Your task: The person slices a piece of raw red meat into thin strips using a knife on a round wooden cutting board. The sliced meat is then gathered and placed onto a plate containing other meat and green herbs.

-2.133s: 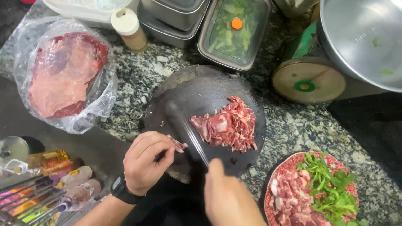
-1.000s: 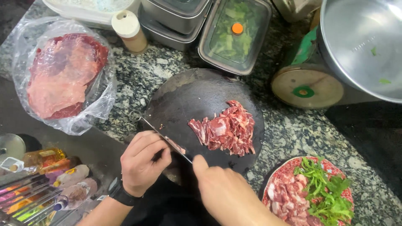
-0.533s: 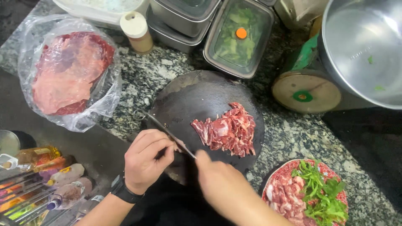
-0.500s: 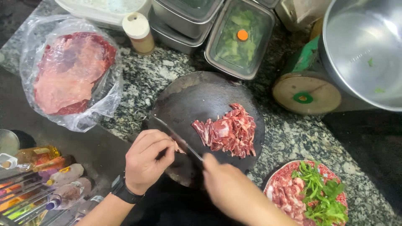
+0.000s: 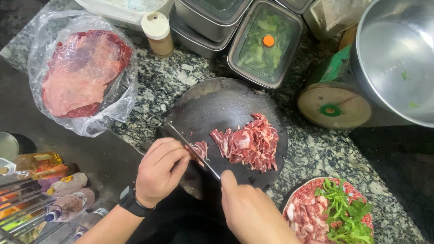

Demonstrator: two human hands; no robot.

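A round dark cutting board (image 5: 217, 104) lies on the speckled stone counter. On its right half sits a pile of thin red meat slices (image 5: 251, 142). My left hand (image 5: 160, 169) presses down on a small piece of raw meat (image 5: 199, 149) at the board's near edge, fingers curled over it. My right hand (image 5: 248, 208) grips the handle of a knife (image 5: 192, 147), index finger along its spine. The blade runs diagonally up-left, right beside my left fingers and against the small meat piece.
A large slab of raw meat in a clear plastic bag (image 5: 83, 70) lies at left. Lidded steel containers (image 5: 264, 40) and a capped jar (image 5: 157, 32) stand behind the board. A big steel bowl (image 5: 398, 58) is at right; a plate of meat and greens (image 5: 327, 212) at lower right. Bottles (image 5: 45, 180) lie lower left.
The knife has kept working back and forth beside my left fingers. My right hand has shifted slightly toward me. The sliced pile stays in place.
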